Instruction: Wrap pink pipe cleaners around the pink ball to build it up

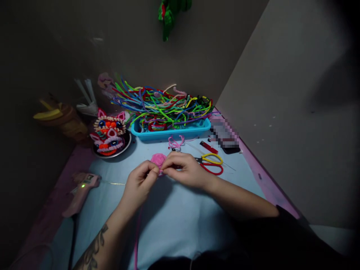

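Both my hands meet over the light blue table top (174, 221). My left hand (139, 183) and my right hand (184, 170) pinch a pink pipe-cleaner coil (158, 160) between their fingertips. A long pink pipe-cleaner strand (137, 240) hangs from the coil down toward me, past my left forearm. The fingers of both hands are closed on the pink piece.
A blue tray (171, 132) heaped with coloured pipe cleaners stands at the back. Left of it sits a pipe-cleaner animal head (109, 135) on a plate. Yellow and red scissors (210, 164) and a red lighter (208, 147) lie right. A pink glue gun (81, 189) lies left, its green light on.
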Demonstrator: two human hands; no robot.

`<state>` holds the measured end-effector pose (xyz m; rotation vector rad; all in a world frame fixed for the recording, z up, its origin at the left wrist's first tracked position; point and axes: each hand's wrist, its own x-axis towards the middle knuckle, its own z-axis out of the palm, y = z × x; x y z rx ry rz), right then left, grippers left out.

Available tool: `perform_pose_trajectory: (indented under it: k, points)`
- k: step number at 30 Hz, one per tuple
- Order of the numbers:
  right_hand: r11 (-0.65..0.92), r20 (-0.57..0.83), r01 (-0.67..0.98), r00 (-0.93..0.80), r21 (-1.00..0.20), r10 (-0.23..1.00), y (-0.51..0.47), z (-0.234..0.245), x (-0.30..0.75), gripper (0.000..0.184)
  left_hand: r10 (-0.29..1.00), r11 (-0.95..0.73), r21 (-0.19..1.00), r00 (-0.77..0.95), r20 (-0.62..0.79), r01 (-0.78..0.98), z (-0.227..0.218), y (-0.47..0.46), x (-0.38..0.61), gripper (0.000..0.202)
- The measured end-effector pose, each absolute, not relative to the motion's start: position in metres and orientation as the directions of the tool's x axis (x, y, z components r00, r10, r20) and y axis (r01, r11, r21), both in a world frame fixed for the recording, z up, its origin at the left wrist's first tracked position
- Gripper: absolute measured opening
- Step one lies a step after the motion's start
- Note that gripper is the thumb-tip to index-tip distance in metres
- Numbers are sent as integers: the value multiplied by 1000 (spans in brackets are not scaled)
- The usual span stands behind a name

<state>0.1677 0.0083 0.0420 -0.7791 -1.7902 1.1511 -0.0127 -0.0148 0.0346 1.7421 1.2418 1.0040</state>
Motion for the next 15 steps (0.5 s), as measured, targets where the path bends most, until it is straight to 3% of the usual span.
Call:
perform_pose_trajectory:
  k: [3, 5, 7, 11, 15]
  points:
    - [-76, -31, -65, -524, -995, 851, 12, 36, 168, 15, 892, -436, 802, 317, 323, 408, 33, -13, -17, 18]
    - [-353, -223, -106, -599, -930, 769, 14, 33, 168, 22, 826, -547, 740, 395, 401, 392, 31, -11, -19, 15]
    - [-507, -324, -111, -649, -855, 689, 15, 31, 168, 26, 770, -618, 701, 457, 446, 357, 29, -10, -21, 13]
    - [-550, -368, -61, -681, -833, 633, 15, 34, 169, 27, 721, -667, 666, 517, 462, 335, 29, -10, -21, 13]
    - [-321, -282, 62, -651, -945, 705, 17, 40, 174, 22, 762, -619, 683, 504, 406, 387, 30, -10, -18, 14]
